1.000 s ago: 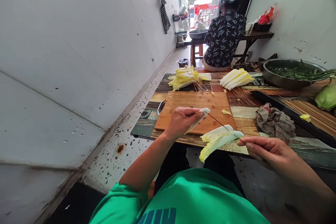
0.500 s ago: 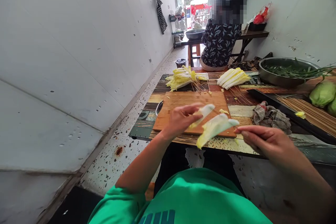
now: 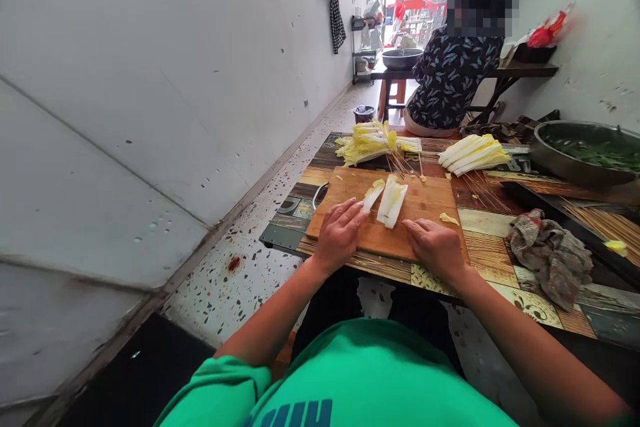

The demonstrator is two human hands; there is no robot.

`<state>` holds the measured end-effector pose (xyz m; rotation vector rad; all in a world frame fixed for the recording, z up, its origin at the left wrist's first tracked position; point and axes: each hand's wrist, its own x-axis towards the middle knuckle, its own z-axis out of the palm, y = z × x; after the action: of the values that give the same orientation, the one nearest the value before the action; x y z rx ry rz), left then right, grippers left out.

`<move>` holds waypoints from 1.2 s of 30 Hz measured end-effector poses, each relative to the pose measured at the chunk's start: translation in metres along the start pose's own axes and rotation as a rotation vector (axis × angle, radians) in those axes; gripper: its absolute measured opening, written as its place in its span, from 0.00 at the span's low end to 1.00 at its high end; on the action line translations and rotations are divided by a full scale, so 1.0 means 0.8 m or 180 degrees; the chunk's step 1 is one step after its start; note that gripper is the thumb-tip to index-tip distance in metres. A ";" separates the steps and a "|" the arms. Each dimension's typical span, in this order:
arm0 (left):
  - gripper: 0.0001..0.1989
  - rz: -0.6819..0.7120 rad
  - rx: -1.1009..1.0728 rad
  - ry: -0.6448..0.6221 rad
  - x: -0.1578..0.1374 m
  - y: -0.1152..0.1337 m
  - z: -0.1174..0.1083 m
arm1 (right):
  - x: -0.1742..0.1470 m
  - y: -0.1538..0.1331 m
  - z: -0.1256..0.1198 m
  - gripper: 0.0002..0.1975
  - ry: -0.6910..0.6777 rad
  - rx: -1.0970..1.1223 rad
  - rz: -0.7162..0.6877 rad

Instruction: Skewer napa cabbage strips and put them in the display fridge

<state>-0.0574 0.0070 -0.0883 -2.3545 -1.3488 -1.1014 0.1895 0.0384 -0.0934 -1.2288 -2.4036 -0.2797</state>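
Observation:
Two pale Chinese cabbage leaves lie side by side on the wooden cutting board (image 3: 325,221). My left hand (image 3: 341,233) rests over the lower end of the smaller leaf (image 3: 373,193), its fingers together and holding that leaf against the board. The wider leaf (image 3: 393,200) lies between my two hands, white stem end toward me. My right hand (image 3: 433,244) is closed on a thin bamboo skewer (image 3: 401,221), which runs into the stem of the wider leaf. Most of the skewer is hidden by the leaf and my fingers.
Skewered cabbage leaves lie in a left pile (image 3: 367,144) and a right pile (image 3: 473,155) behind the board. To the right are a crumpled rag (image 3: 550,253), a black tray (image 3: 525,197) with skewers and a metal basin (image 3: 580,170) of greens. A person (image 3: 455,80) sits beyond.
Both hands have come down to the board and closer together. The leaves, held up in the air before, now lie on the board. The view has shifted left.

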 end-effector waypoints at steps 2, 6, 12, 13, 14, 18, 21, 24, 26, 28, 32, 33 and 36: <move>0.19 0.0191 -0.0099 -0.0407 -0.002 0.002 0.013 | -0.002 -0.002 0.000 0.15 -0.0034 -0.0031 0.0049; 0.20 0.0322 -0.0181 -0.0867 0.015 0.009 0.038 | 0.000 -0.007 -0.007 0.16 -0.0100 -0.0126 0.0082; 0.13 0.0099 -0.0247 -0.0980 0.040 -0.004 0.058 | -0.002 -0.008 -0.002 0.17 -0.0043 0.0156 0.0233; 0.13 0.0092 -0.0235 -0.0969 0.042 -0.006 0.059 | -0.002 -0.006 0.000 0.17 -0.0053 0.0191 0.0251; 0.13 0.0103 -0.0220 -0.0978 0.043 -0.008 0.059 | -0.002 -0.005 0.002 0.17 -0.0072 0.0207 0.0259; 0.14 0.0268 -0.0123 -0.1120 0.048 -0.006 0.058 | -0.004 -0.002 0.005 0.16 -0.0107 0.0261 0.0284; 0.14 0.0276 -0.0118 -0.1067 0.051 -0.002 0.056 | -0.005 -0.001 0.004 0.16 -0.0075 0.0345 0.0287; 0.13 0.0178 -0.0201 -0.0932 0.050 -0.004 0.051 | -0.006 -0.001 0.001 0.17 -0.0029 0.0389 0.0285; 0.13 0.0106 -0.0198 -0.0888 0.048 -0.008 0.046 | -0.006 -0.001 -0.001 0.17 -0.0017 0.0394 0.0280; 0.12 0.0131 -0.0207 -0.0865 0.046 -0.011 0.042 | -0.005 -0.002 -0.002 0.17 -0.0022 0.0398 0.0285; 0.16 0.0425 -0.0285 -0.0935 0.051 -0.007 0.043 | -0.003 -0.005 -0.004 0.16 -0.0023 0.0314 0.0253; 0.19 0.0429 -0.0241 -0.1020 0.056 -0.004 0.045 | -0.003 -0.006 -0.004 0.16 -0.0023 0.0271 0.0231; 0.25 0.0255 0.0067 -0.1399 0.076 0.006 0.055 | -0.004 -0.009 -0.003 0.16 -0.0003 0.0183 0.0229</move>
<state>-0.0132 0.0668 -0.0762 -2.7122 -1.3646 -0.5602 0.1862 0.0314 -0.0922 -1.2864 -2.3457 -0.1870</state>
